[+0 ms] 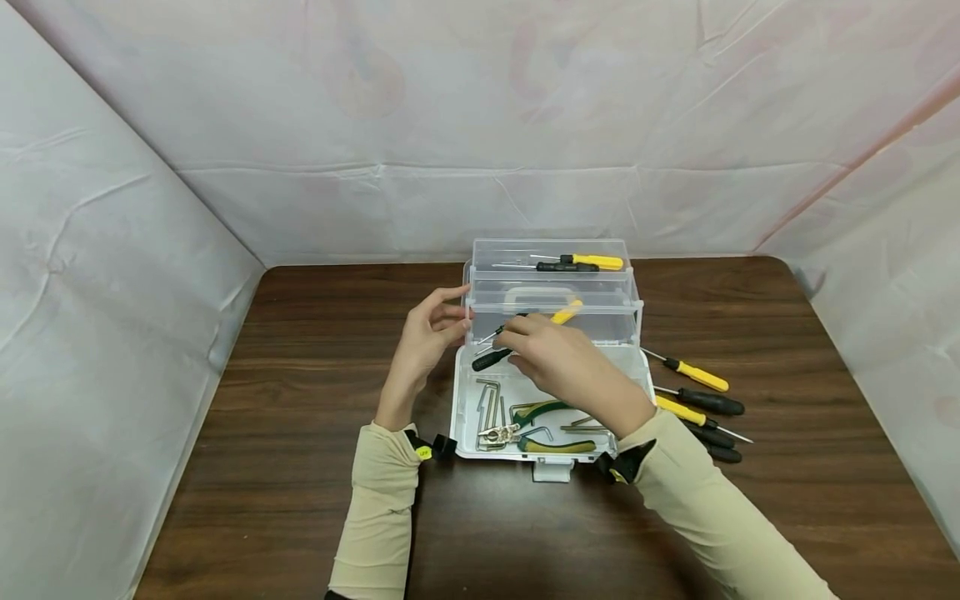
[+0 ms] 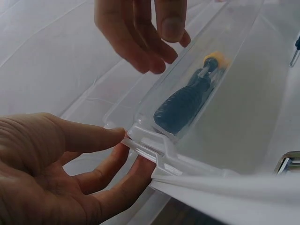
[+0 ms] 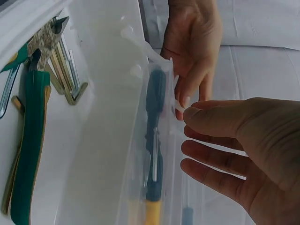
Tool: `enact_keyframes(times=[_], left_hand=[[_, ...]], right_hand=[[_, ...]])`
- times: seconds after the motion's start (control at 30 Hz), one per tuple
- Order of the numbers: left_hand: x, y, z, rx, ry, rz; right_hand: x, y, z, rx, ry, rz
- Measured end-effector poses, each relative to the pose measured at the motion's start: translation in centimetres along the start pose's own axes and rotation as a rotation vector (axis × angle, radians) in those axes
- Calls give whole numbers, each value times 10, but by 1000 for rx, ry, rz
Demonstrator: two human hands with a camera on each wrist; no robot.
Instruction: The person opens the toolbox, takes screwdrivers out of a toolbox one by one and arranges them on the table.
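My left hand [image 1: 426,337] pinches the left end of a clear plastic tray [image 2: 152,143] in an opened white toolbox [image 3: 98,117], thumb on one side and fingers on the other. Over the same tray is my right hand [image 1: 558,358], its fingers loosely bent and holding nothing, the fingertips close to the tray's edge in the right wrist view. A black-handled screwdriver [image 2: 180,108] and a yellow-handled one [image 1: 567,312] lie in this tray, partly hidden in the head view by the right hand. Green-handled pliers [image 3: 30,140] and several hex keys [image 1: 491,400] lie in the box bottom.
A higher clear tier holds a yellow screwdriver [image 1: 596,262] and a black one [image 1: 567,267]. Right of the box, several more lie on the brown table [image 1: 315,467], including a yellow screwdriver [image 1: 701,375] and a black screwdriver [image 1: 711,402]. White sheeting [image 1: 420,208] stands behind.
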State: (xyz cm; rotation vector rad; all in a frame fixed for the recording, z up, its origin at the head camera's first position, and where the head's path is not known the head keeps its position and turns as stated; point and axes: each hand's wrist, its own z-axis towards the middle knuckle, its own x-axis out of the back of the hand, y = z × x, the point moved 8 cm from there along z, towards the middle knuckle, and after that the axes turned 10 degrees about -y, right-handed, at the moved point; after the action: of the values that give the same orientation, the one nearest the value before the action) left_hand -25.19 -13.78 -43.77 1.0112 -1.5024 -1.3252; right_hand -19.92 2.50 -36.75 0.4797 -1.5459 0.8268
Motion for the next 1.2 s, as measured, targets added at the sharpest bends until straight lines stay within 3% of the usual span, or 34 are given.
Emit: enact_keyframes(times=[1.2], left_hand=[[1, -1, 1, -8, -9, 14]], right_hand=[[-25, -7, 26, 54, -98, -20]])
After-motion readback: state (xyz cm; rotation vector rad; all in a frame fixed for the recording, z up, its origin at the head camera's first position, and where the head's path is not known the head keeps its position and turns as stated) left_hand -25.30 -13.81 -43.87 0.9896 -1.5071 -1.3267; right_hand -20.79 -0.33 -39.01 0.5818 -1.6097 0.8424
